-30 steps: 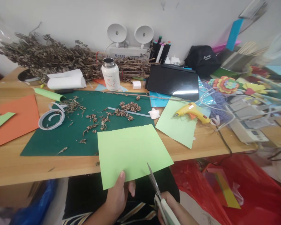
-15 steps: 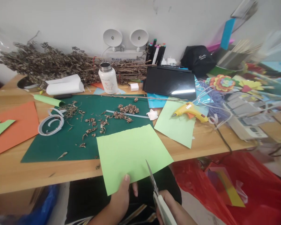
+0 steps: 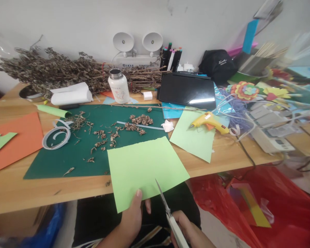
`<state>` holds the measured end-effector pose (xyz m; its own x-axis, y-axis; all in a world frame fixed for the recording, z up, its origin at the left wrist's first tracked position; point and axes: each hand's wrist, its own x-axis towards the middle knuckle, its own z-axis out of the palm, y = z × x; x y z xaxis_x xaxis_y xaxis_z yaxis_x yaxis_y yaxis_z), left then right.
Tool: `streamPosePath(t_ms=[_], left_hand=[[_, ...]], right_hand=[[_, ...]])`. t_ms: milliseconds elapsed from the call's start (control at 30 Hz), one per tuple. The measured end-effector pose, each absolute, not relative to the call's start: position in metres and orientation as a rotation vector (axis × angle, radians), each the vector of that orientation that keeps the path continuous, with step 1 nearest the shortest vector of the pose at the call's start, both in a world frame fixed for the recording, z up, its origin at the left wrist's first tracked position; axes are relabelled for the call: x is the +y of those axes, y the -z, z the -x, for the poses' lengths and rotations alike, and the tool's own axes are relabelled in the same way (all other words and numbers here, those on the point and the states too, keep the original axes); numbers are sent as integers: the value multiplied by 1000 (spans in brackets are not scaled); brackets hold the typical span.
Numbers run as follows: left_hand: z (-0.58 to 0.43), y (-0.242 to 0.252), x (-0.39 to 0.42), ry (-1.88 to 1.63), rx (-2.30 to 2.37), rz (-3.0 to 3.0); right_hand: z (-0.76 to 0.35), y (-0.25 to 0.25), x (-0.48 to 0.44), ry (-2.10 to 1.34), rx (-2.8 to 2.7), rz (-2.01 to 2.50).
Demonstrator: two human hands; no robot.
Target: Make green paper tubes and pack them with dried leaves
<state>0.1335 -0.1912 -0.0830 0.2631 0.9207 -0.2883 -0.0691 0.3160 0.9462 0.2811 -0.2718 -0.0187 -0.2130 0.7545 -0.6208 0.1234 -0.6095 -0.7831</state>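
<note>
My left hand (image 3: 133, 217) pinches the near edge of a light green paper sheet (image 3: 144, 168), thumb on top, and holds it up over the table's front edge. My right hand (image 3: 188, 230) is closed round the white handles of a pair of scissors (image 3: 167, 213). The blades point up and away, and their tip lies over the sheet's near right part. Both hands sit low in the view, above my lap.
A dark green cutting mat (image 3: 74, 151) carries dried plant bits and a white tape ring (image 3: 56, 136). A second green sheet (image 3: 193, 137), a yellow glue gun (image 3: 209, 121), a white bottle (image 3: 118, 86), a black case (image 3: 188, 91), orange paper (image 3: 15, 137) and dry branches (image 3: 54, 69) lie about. A red bag (image 3: 260, 206) sits below right.
The scissors have shifted left and further onto the green sheet. My left hand keeps its hold on the paper's near edge. The view has dipped slightly.
</note>
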Motion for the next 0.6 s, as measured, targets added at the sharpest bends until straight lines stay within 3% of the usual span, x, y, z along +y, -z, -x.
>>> streamPosePath(t_ms=[267,600], left_hand=[[-131,85,-192,-842,1082,-1074],[-130,86,-191,-839,1093,-1068]], right_hand=[[-284,44,-280,-1866,-1129,1504],[-276,38,-280,-1778,-993,1505]])
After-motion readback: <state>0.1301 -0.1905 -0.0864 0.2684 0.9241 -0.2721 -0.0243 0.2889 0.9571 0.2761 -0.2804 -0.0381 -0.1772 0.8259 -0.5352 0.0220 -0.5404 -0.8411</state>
